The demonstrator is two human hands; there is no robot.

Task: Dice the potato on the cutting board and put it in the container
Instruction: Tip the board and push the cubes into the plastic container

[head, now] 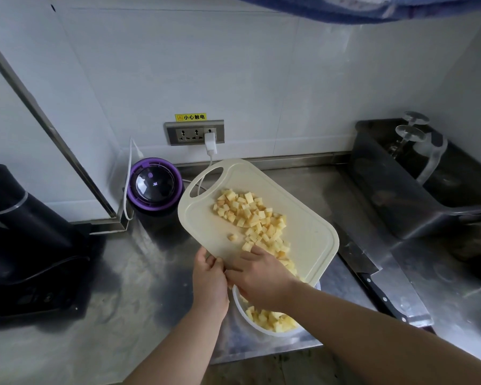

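Head view: left hand (pixel 209 276) gripped cutting board (pixel 308 226) edge (light, stiff, likely); right hand (pixel 261 273), fingers extended, touched slippery potato dice (pixel 250 215) over container (pixel 264 332)

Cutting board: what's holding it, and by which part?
The left hand grips the cutting board by its near corner; the right hand rests on it, holding nothing.

A white container (pixel 237 302) is sitting at the front edge of your steel counter (pixel 139 273), with a knife (pixel 370 276) lying just to its right. A purple appliance (pixel 154 184) is standing by the wall.
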